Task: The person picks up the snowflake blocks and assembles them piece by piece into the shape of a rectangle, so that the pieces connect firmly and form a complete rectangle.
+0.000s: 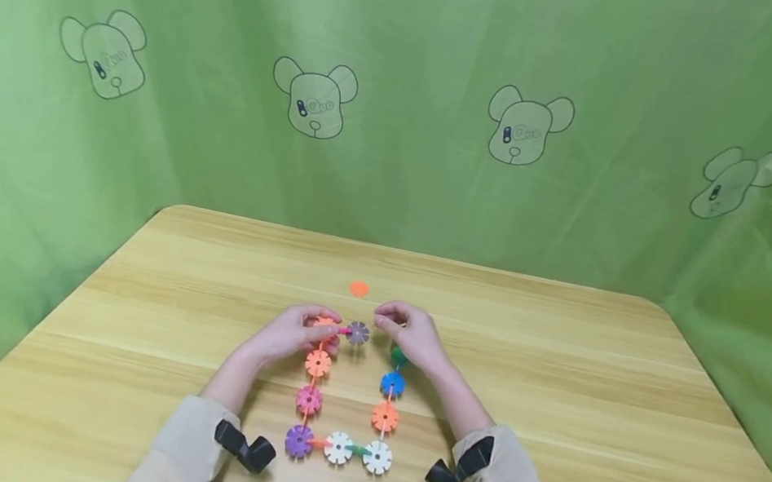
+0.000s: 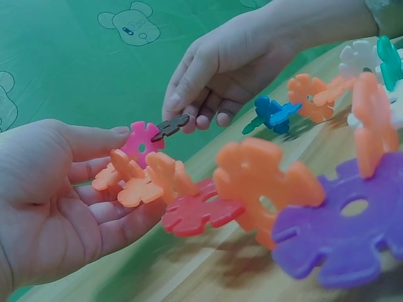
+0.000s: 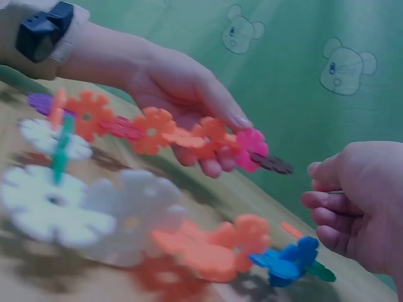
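Note:
Notched flower-shaped plastic discs are slotted into a U-shaped chain on the table. My left hand [image 1: 290, 334] holds the left arm's far end, its thumb on a pink disc [image 2: 133, 143]. A dark grey-purple disc [image 1: 364, 332] juts from that pink disc toward the right. My right hand [image 1: 418, 338] hovers just right of it, apart, fingers loosely bent and thumb near the index finger; I see nothing held. Below that hand, the right arm has a green disc [image 1: 399, 356], a blue disc [image 1: 387, 379] and an orange disc [image 1: 378, 420]. A purple disc [image 1: 293, 436] marks the near left corner.
A loose orange disc [image 1: 359, 289] lies beyond the hands on the wooden table [image 1: 561, 364]. White discs, one of them a corner disc [image 1: 370, 463], make up part of the near side. Green curtain [image 1: 407, 195] surrounds the table's back and sides.

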A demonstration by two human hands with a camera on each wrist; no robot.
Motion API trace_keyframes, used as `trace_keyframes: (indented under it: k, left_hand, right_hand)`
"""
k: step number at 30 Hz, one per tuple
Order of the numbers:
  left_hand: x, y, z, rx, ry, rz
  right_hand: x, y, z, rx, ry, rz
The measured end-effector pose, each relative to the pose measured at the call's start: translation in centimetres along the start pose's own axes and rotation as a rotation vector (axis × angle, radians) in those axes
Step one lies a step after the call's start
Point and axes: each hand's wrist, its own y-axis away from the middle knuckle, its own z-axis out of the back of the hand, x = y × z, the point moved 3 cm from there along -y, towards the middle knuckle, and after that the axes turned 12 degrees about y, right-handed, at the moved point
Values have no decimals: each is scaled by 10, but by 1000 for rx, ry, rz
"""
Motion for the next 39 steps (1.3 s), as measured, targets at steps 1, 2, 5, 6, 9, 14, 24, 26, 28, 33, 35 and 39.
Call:
trace_keyframes:
  k: [1, 2, 5, 6, 9, 14, 24, 26, 28, 33, 35, 39]
  left_hand:
    - [0, 0, 1, -3, 3, 2]
    - [0, 0, 1, -5, 5, 4]
    - [1, -1, 3, -8, 8, 7]
    - [1, -1, 3, -8, 12, 7]
    - [-1, 1, 3, -6, 22, 4]
    - [0, 1, 4, -8, 42, 10]
    - [1, 1, 9, -24, 36, 16]
    - [1, 1, 10, -30, 26, 18]
    - [1, 1, 11, -32, 23, 18]
    - [1, 2, 11, -17, 39, 14]
    - [2, 2, 12, -10, 38, 11]
    - [2, 1, 13, -1, 36, 0]
  right_hand:
    - [-1, -3, 1, 1, -2, -4]
    - [-2, -7, 2, 0, -6, -8]
    - [-5, -18, 5, 8, -9, -13]
    - [-5, -22, 5, 17, -9, -14]
    - [-7, -36, 7, 47, 10, -6]
    - [-11, -57, 7, 106, 50, -18]
    - [-13, -83, -5, 184, 96, -10]
    - [-14, -85, -8, 191, 120, -9]
    - [-16, -88, -11, 193, 147, -8]
    - [-18, -91, -17, 187, 207, 0]
    - [-18, -91, -20, 181, 245, 3]
    - [-18, -92, -25, 167, 323, 19]
